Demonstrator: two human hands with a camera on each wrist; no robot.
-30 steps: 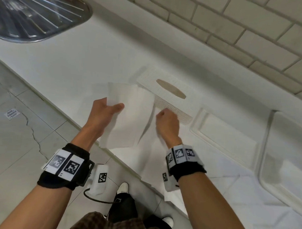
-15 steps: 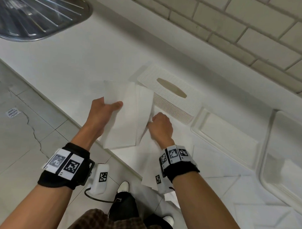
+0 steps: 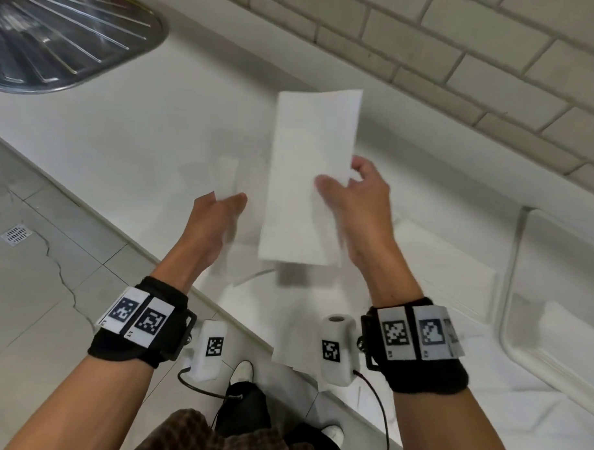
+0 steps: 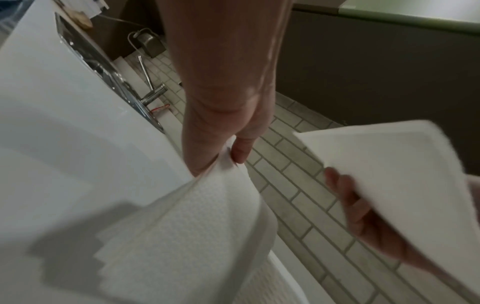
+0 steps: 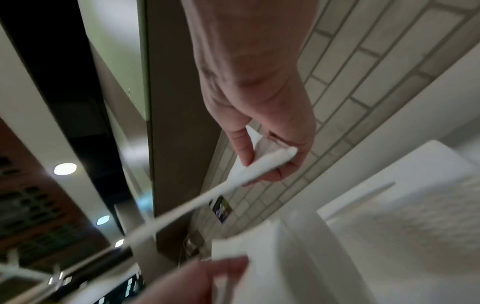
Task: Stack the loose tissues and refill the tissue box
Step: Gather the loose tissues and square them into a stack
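Observation:
My right hand (image 3: 344, 182) holds a folded white tissue (image 3: 311, 164) up above the counter, pinched along its right edge between thumb and fingers. In the right wrist view that tissue (image 5: 262, 164) shows edge-on in the pinch. My left hand (image 3: 227, 199) pinches a second, blurred bunch of tissues (image 3: 236, 175) just left of it. The left wrist view shows thumb and fingers gripping the top edge of these layered tissues (image 4: 202, 216). The raised tissue hides the tissue box in the head view.
A steel drainboard (image 3: 59, 38) lies at the far left, with a tiled wall (image 3: 463, 62) behind the white counter (image 3: 141, 125). Two white trays (image 3: 449, 263) (image 3: 555, 301) sit to the right. More loose tissues (image 3: 294, 346) hang over the counter's front edge.
Both hands have lifted from the counter beside the box. The right hand now holds up a folded tissue that covers the box. The left hand keeps its tissues.

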